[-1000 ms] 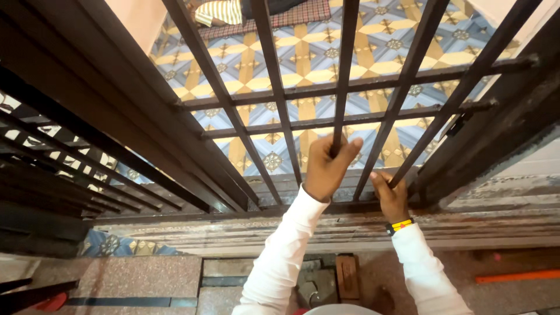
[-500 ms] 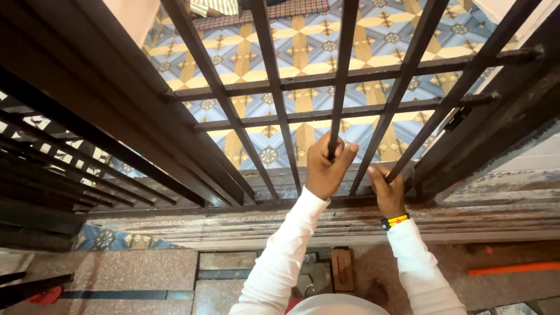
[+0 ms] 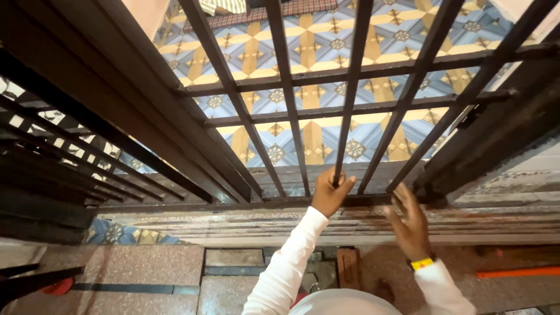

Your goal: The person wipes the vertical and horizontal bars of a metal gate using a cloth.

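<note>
Gate (image 3: pixel 350 87) of dark metal bars, standing upright just past the stone step (image 3: pixel 350 224), over a floor of blue and yellow tiles (image 3: pixel 315 46). Left hand (image 3: pixel 329 191) wrapped tight around one upright bar (image 3: pixel 344 140), low down, near the bottom rail (image 3: pixel 262 203). Right hand (image 3: pixel 411 224) loose, fingers spread, holding nothing, just beside the next bar; a bit blurry, so maybe brushing the rail. Best to keep the left grip snug and low, and pull straight, not sideways. Easy to pinch fingers where bars meet the rail and by the thick frame (image 3: pixel 496 146) on the right. Little room between bars. More open room back over the step.
</note>
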